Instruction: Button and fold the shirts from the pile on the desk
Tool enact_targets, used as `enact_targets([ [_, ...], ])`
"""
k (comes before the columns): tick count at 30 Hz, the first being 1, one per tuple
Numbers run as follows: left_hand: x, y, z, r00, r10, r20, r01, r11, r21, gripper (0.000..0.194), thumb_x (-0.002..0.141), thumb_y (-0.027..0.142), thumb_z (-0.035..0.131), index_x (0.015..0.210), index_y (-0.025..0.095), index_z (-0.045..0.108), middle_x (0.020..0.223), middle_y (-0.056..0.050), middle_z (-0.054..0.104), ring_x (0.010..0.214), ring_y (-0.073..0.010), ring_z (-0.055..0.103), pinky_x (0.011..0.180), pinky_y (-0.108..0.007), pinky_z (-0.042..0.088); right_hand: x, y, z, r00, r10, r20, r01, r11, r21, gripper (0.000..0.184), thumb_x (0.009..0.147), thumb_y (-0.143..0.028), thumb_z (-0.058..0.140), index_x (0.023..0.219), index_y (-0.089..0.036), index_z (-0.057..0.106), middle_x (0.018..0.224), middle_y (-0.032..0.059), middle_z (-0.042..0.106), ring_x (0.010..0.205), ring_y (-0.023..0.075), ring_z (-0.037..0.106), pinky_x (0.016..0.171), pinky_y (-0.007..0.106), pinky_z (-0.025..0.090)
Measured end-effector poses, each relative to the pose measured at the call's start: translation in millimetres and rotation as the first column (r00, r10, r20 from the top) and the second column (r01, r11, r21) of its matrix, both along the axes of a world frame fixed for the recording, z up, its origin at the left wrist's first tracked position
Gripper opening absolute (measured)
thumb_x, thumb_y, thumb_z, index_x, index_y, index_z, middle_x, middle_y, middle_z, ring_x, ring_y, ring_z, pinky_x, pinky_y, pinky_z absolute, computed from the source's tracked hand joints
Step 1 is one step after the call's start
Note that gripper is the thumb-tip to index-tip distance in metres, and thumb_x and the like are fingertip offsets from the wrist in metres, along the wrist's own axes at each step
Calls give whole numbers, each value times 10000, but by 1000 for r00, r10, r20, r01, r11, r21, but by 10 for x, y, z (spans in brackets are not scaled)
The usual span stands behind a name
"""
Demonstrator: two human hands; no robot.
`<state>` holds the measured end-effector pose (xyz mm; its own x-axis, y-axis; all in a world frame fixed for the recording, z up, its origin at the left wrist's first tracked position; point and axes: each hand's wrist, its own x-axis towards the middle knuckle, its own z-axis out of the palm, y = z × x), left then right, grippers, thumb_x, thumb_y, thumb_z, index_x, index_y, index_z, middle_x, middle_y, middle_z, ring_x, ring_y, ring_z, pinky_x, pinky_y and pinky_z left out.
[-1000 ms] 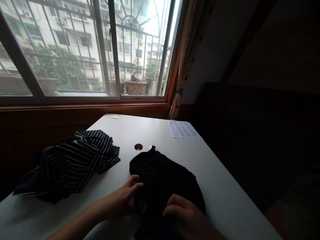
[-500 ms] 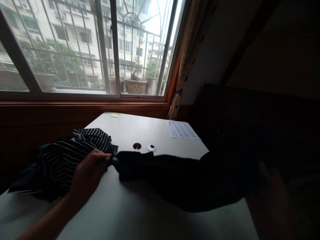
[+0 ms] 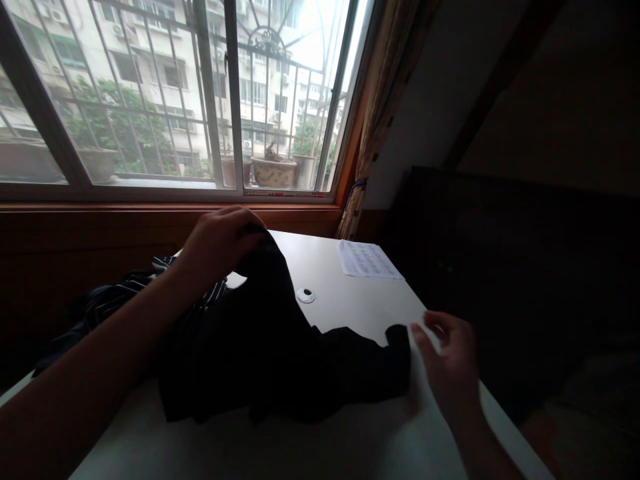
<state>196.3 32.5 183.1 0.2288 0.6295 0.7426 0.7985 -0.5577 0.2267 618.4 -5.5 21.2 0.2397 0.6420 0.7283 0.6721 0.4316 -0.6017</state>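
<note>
Two hands work one black garment (image 3: 270,347): the left hand (image 3: 220,240) pinches its raised edge in a clenched grip, the right hand (image 3: 450,363) hovers released beside the far corner, seemingly untouching; soft, light cloth draping onto the counter (image 3: 350,433)

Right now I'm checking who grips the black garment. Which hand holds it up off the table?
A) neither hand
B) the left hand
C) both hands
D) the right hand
B: the left hand pinches the black garment raised, while the right hand hovers open beside its far end.
</note>
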Motion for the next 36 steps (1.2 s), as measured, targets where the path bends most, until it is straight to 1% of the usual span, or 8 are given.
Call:
enact_targets([
  [4,86,519,-567,972,-216,98,228,963,-141,282,922,329,604,1144,177,688,1176,-105,680,1015,-228,678,894,-399,570,-829,-272,-71,730,588,349,-470,802,-370,304,895,-316,673,1195,-306,630,1205,54,622,1121,233,608,968,418,525],
  [8,-55,526,-1117,914,-375,155,404,880,-250,499,964,378,567,1437,241,487,1592,-140,334,1388,-290,462,1025,-443,530,-1292,-312,-334,547,714,436,-338,665,-666,930,670,-322,869,1487,-374,427,1552,65,408,1351,355,430,1079,536,447],
  [15,-582,-463,-1665,973,-170,153,212,920,-329,212,997,270,490,1136,231,644,1191,-80,619,1106,-214,617,971,-351,524,-1164,-228,-335,601,695,394,-151,583,-798,540,746,1,577,1229,-230,650,1244,82,623,1101,243,621,937,342,503],
  [21,-853,-1304,-2015,992,-123,-1,94,759,-645,150,910,201,497,824,199,620,857,-30,617,772,-169,600,704,-251,511,-1028,-223,148,417,904,-96,-414,95,-906,215,837,-365,728,1039,-295,748,956,0,742,832,197,695,693,268,503],
  [26,-872,-1442,-2267,987,-158,-27,98,727,-679,470,833,136,581,1256,325,661,1218,-58,675,1175,-274,593,982,-378,532,-1440,391,-28,545,833,95,-510,420,-751,196,878,-323,699,1052,-242,736,1092,59,707,963,224,667,844,342,524],
  [28,-825,-1391,-2351,987,-162,6,125,733,-669,658,844,145,597,1451,383,504,1404,-51,599,1328,-311,511,1079,-453,483,-1722,659,-206,498,849,179,-532,461,-710,392,800,-318,786,1175,-240,702,1284,92,639,1159,271,605,996,401,480],
  [32,-678,-1266,-2399,959,-194,208,285,664,-692,680,958,225,530,1569,388,281,1607,-30,374,1445,-296,400,1174,-483,379,-2236,974,-455,260,944,200,-607,322,-727,680,670,-213,836,1314,-232,620,1410,113,560,1316,298,494,1125,423,373],
  [36,-553,-1214,-2329,847,-197,493,517,517,-682,651,1020,292,477,1591,392,181,1679,-19,187,1497,-282,307,1186,-473,362,-2426,1040,-521,297,954,28,-610,213,-763,505,603,-110,778,1093,-207,707,1096,64,698,1072,285,623,982,406,460],
])
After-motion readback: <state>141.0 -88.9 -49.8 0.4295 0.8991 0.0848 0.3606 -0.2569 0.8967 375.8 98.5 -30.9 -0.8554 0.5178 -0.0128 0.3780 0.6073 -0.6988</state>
